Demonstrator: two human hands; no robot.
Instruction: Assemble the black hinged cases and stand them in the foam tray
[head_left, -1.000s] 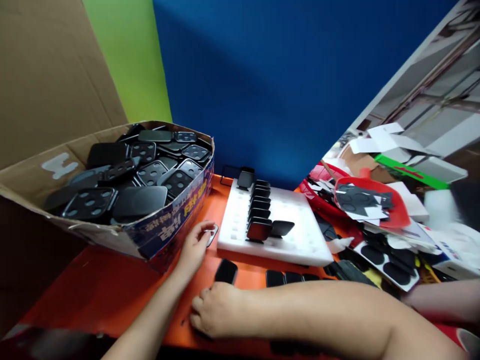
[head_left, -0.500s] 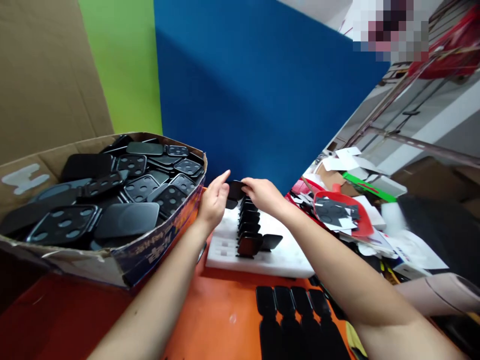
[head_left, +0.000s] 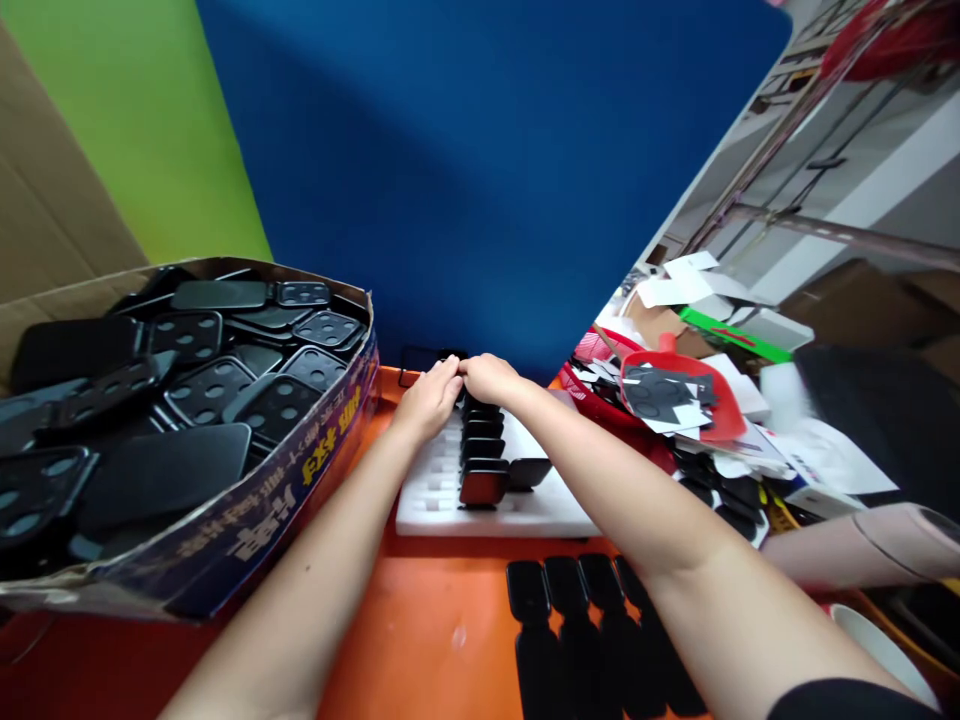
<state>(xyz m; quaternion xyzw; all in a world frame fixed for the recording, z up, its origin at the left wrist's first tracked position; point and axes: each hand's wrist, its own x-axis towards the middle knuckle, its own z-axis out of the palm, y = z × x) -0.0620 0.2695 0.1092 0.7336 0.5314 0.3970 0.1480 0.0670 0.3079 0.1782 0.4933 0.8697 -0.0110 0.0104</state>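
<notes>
At the far end of a white foam tray (head_left: 517, 515), my left hand (head_left: 430, 402) and my right hand (head_left: 489, 380) meet with their fingertips together. Both are closed around a black plate, mostly hidden by the fingers; a little black shows just behind them. Towards me from the hands, several black plates (head_left: 484, 483) stand upright in a row of the tray's slots. Another black panel (head_left: 529, 473) sticks out to the right of the nearest one.
A cardboard box (head_left: 300, 490) heaped with black hinged plates (head_left: 202, 390) stands at left. More black plates (head_left: 529, 592) lie side by side on the orange table (head_left: 420, 610). At right are a red dustpan (head_left: 724, 405) with scraps and a pinkish roll (head_left: 847, 550). A blue panel (head_left: 487, 180) rises behind.
My hands have come together at the tray's far end; the black plate that my right hand held up is lower and mostly covered. The view has shifted, and the box sits further left.
</notes>
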